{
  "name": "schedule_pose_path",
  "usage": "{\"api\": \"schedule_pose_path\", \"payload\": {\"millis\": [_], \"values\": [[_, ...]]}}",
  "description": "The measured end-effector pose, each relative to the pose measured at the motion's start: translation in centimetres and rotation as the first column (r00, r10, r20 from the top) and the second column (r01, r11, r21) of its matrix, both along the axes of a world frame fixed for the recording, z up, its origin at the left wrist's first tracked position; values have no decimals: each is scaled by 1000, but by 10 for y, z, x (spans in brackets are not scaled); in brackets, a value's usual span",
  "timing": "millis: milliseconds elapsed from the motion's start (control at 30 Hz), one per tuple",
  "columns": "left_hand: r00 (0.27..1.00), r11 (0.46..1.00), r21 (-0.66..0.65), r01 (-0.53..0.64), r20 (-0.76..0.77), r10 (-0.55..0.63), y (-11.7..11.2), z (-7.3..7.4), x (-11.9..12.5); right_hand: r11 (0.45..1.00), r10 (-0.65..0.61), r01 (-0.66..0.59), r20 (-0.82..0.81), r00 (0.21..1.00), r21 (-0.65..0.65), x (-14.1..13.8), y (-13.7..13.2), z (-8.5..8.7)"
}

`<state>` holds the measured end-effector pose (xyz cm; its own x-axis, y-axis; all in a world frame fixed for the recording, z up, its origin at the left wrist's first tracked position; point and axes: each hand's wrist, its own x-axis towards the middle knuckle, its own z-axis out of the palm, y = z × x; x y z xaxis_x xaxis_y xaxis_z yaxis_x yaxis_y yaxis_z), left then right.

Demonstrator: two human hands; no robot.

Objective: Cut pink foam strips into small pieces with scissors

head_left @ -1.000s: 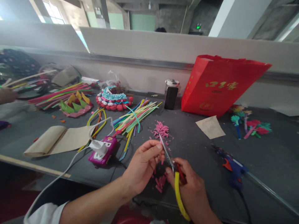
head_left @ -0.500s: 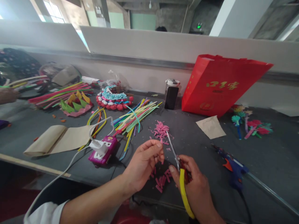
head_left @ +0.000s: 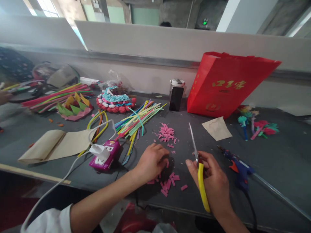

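My left hand is low over the table, palm down, its fingers bent together. A small pink strip shows at its fingertips. Loose pink pieces lie beside and below that hand, partly hidden by it. Farther off sits a heap of smaller pink cuttings. My right hand holds scissors with a yellow handle, their blades pointing away from me above the table.
A purple power strip with a white plug and cable stands left. Behind it lie colourful pipe cleaners. A blue glue gun rests at right. A bottle, a phone and a red bag stand at the back.
My left hand has turned palm down and lowered toward the near pink pieces. The scissors have moved right, away from the pink heap. One pink piece now lies apart at right.
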<state>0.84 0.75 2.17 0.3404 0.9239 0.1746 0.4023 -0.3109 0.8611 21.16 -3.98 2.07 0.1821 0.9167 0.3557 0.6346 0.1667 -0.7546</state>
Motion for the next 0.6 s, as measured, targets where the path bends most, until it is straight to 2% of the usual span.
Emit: {"api": "schedule_pose_path", "payload": {"millis": [67, 100, 167, 233, 333, 433, 500, 533, 567, 600], "values": [[946, 980, 137, 146, -308, -98, -4, 0, 2, 1000, 24, -24, -30, 999, -19, 0, -1, 0], [905, 966, 162, 204, -406, -123, -5, 0, 3, 999, 38, -39, -48, 998, -28, -1, -1, -1], [839, 942, 182, 281, -524, -149, -7, -1, 3, 997, 63, -66, -81, 995, -41, -2, -2, -3], [818, 934, 181, 307, -552, -162, -6, -2, 3, 995, 78, -84, -96, 992, -50, -3, -2, -4], [908, 964, 106, 245, -372, -190, -4, -3, 2, 993, 91, -98, -94, 991, -70, -4, -1, -6], [978, 991, 20, 135, -166, -130, -5, -2, 2, 988, 117, -126, -97, 988, -93, -6, -2, -6], [990, 997, -5, 80, -112, -80, -7, 4, 4, 982, 143, -152, -83, 986, -111, -7, -3, -5], [998, 997, -50, 50, -39, -52, -8, 9, 4, 980, 154, -161, -63, 986, -118, -8, -4, -5], [998, 993, -114, 27, 59, -20, -9, 14, 5, 979, 162, -165, -34, 986, -123, -9, -5, -5], [964, 966, -257, 17, 260, 52, -10, 20, 6, 979, 165, -163, 2, 986, -121, -10, -6, -6]]}}
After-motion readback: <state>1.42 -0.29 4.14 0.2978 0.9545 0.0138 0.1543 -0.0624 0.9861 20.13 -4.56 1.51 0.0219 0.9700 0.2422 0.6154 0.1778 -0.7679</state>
